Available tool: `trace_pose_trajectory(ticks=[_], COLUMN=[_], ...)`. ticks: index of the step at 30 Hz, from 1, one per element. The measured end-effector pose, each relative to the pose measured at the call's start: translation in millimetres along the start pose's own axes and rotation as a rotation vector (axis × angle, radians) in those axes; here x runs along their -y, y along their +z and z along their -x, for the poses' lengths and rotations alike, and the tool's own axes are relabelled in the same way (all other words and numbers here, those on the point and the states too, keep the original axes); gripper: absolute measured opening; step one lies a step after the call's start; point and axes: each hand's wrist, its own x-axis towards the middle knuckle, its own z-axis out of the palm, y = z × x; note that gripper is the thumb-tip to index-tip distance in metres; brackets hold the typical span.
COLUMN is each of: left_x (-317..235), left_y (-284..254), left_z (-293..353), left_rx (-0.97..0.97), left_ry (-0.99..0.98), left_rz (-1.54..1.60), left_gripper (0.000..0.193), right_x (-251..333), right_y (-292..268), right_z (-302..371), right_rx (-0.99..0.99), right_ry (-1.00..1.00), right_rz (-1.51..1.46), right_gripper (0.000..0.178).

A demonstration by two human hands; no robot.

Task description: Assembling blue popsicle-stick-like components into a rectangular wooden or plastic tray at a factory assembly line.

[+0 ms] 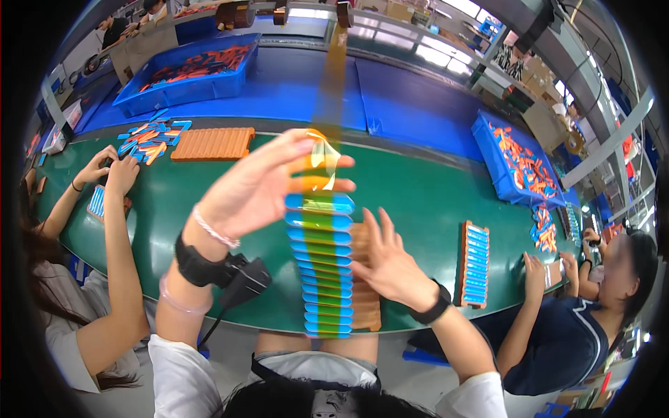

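Dark hair (279, 400) rims the lower edge, closest to the camera. Beyond it the green bench (418, 188) spans the view, a blue surface (300, 83) running along its far side. One co-worker (59, 306) is at the left and another (557, 341), in a dark top, at the right, both with their arms over the bench. A blue bin (188, 93) of orange and blue pieces stands at the far left, a second bin (496, 167) at the right, and a loose pile (150, 139) lies near the first.

Before the person, a row of blue round-ended pieces (300, 265) runs toward the bench's near edge, a band of amber tape (331, 83) along its middle; the tape comes down from a roll (342, 14) overhead. Just to the row's right shows a brown ribbed tray (367, 303). Of the two hands, the left hand (261, 182) is raised at the row's far end, fingers extended behind the tape; with glare there, I cannot tell whether they grip it. The right hand (390, 268) is spread wide over the tray, thumb at the row's edge, grasping nothing. Black straps (433, 306) circle both wrists.
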Motion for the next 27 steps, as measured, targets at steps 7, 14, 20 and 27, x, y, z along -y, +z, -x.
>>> trace_pose_trajectory(ticks=[7,14,20,27], left_x=[4,38,57,62], left_y=[-12,-28,-29,-23], left_z=[25,35,32,25], left_rx=[-0.297,-0.312,-0.346,-0.304], left_ry=[-0.066,-0.176,-0.196,-0.259], left_rz=[-0.190,-0.155,-0.115,-0.104], left_gripper=[0.028,0.032,0.024,0.022], right_x=[33,-17,-96,-124], right_y=[26,-6,-48,-69], right_z=[-52,-114,-121,-55], right_rx=[0.231,0.400,0.202,-0.009], right_ry=[-0.132,-0.360,-0.266,-0.024], right_rz=[0.281,0.327,0.465,0.236], right_gripper=[0.099,0.072,0.067,0.074])
